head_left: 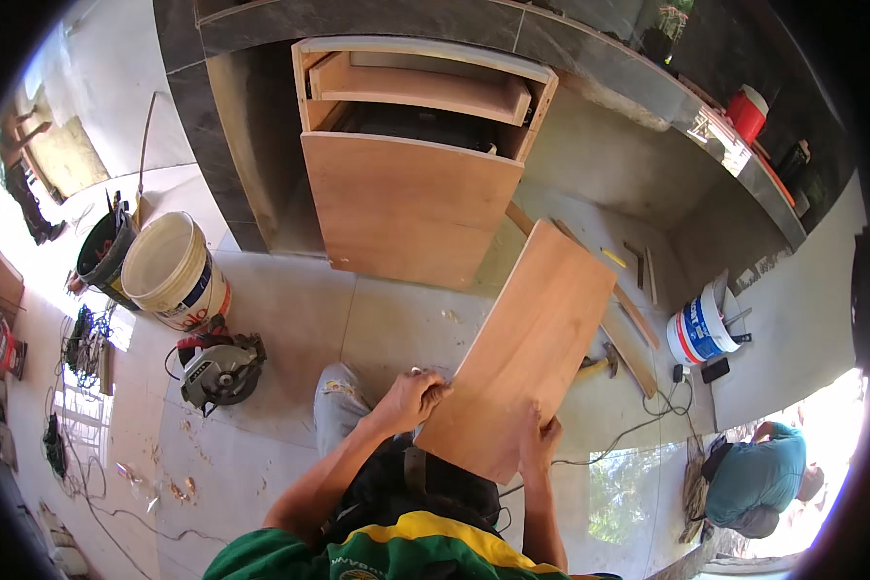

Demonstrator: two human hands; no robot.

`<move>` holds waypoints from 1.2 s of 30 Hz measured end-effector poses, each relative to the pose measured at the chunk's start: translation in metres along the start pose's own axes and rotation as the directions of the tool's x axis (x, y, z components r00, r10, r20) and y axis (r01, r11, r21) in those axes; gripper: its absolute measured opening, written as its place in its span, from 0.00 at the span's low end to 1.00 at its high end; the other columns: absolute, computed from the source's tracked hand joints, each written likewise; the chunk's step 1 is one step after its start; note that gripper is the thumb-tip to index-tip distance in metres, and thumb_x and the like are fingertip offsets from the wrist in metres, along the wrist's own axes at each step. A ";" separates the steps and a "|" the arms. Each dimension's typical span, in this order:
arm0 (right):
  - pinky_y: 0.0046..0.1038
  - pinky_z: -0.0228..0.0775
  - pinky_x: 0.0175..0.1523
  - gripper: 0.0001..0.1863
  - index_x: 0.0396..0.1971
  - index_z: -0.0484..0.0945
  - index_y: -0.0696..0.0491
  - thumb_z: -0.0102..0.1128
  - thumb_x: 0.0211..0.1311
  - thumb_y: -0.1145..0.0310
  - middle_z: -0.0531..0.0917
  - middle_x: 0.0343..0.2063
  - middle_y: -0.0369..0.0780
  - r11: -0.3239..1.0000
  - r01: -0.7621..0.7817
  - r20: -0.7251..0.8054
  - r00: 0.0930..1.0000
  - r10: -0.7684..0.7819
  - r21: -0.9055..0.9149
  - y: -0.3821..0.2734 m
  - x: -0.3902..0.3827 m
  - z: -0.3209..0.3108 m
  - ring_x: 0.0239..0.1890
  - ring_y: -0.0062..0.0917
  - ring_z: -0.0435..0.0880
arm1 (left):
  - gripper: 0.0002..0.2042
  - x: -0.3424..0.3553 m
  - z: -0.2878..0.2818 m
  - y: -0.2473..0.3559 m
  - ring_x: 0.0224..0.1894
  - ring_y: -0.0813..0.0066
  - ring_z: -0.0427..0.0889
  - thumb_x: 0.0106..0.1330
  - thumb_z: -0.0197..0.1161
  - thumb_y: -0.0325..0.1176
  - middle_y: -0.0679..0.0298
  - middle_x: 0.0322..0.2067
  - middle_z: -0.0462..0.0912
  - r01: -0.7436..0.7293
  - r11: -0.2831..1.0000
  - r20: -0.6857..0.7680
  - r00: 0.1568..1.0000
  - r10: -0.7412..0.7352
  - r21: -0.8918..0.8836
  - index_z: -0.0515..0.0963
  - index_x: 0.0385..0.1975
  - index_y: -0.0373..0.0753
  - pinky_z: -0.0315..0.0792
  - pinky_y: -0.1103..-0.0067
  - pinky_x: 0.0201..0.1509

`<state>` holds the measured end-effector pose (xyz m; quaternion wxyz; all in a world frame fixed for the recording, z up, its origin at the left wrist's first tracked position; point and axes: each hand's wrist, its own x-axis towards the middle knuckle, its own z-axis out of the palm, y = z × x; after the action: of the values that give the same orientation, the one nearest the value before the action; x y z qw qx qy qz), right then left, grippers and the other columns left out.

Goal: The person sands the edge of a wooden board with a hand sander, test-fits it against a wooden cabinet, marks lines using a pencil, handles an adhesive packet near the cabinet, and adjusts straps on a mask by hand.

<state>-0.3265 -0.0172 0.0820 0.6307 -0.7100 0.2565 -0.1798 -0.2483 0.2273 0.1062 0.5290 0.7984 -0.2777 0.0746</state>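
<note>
A flat rectangular wooden board (527, 338) slants up and away from my lap, its near end above my legs. My left hand (411, 398) is closed at the board's left edge, fingers curled against it. On the right edge near the lower corner, my right hand (539, 443) grips the board, thumb on the upper face and the other fingers partly hidden. Beyond the board stands a wooden cabinet (406, 203) with a plain lower front panel. Above that panel, a shallow drawer (420, 89) sits in the frame.
A circular saw (220, 370) lies on the tiled floor at left, near a white bucket (169, 261) and a dark tool bucket (104, 253). At right are a hammer (599, 365), wood strips (631, 358), a white tool pail (701, 329), a cable (638, 421) and a crouching person (756, 478).
</note>
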 end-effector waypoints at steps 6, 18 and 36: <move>0.22 0.65 0.32 0.21 0.36 0.77 0.64 0.63 0.66 0.56 0.78 0.27 0.34 0.994 0.100 0.095 0.991 -0.095 -0.052 0.001 0.010 -0.002 0.28 0.15 0.70 | 0.13 -0.027 0.003 -0.027 0.21 0.56 0.76 0.71 0.60 0.35 0.51 0.19 0.76 0.062 0.998 0.094 0.994 -0.059 -0.021 0.74 0.28 0.31 0.68 0.69 0.25; 0.26 0.70 0.32 0.17 0.35 0.80 0.61 0.66 0.62 0.59 0.81 0.25 0.35 0.774 0.546 0.402 0.818 -0.411 -0.321 -0.100 0.082 0.001 0.28 0.18 0.75 | 0.09 -0.003 -0.066 0.023 0.24 0.80 0.68 0.73 0.58 0.34 0.69 0.23 0.68 0.135 0.519 -0.060 0.938 -0.342 -0.844 0.76 0.34 0.36 0.65 0.80 0.29; 0.27 0.71 0.38 0.19 0.38 0.78 0.61 0.63 0.65 0.57 0.82 0.30 0.37 0.845 0.452 0.449 0.842 -0.299 -0.287 -0.060 0.065 0.064 0.32 0.20 0.77 | 0.05 -0.067 -0.044 0.012 0.29 0.57 0.83 0.64 0.65 0.24 0.53 0.29 0.81 -0.003 1.000 -0.410 0.912 0.002 -0.001 0.79 0.37 0.32 0.74 0.70 0.32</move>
<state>-0.2287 0.0002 0.1278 0.4693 -0.8767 0.0097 -0.1049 -0.3027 0.2873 0.1070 0.5760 0.7643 -0.1615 0.2410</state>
